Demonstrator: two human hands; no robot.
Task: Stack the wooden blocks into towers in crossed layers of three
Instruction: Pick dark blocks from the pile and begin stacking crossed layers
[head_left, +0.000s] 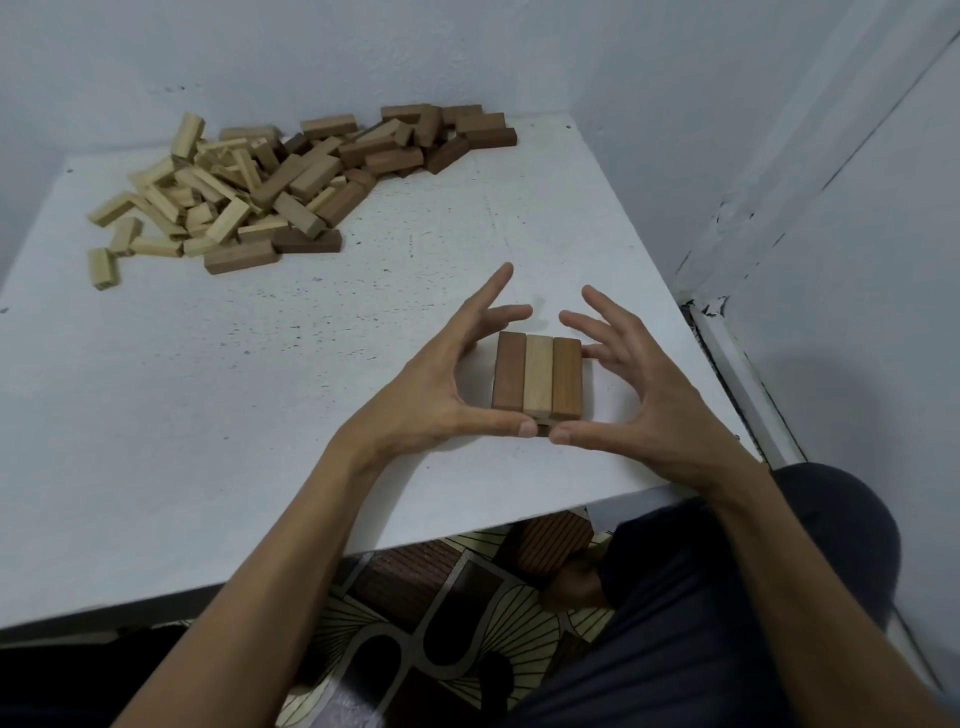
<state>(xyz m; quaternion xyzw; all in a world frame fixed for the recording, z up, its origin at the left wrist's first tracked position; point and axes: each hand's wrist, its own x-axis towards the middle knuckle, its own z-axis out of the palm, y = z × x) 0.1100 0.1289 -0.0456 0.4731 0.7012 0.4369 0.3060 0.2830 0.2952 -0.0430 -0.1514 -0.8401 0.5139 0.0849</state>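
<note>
The left hand (441, 395) and right hand (639, 400) frame a low tower (537, 376), thumbs touching its near side; loose blocks (291, 176) lie well beyond the left hand.

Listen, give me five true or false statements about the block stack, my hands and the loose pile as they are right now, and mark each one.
1. The top layer of the stack has three blocks side by side. True.
2. The middle block of that layer is the darkest. False: it is the palest, between two brown ones.
3. The left hand and right hand flank the stack, thumbs at its near edge. True.
4. The loose pile lies right beside the stack. False: it lies far off, at the far left of the table.
5. One hand holds a spare block. False: neither does.
</note>
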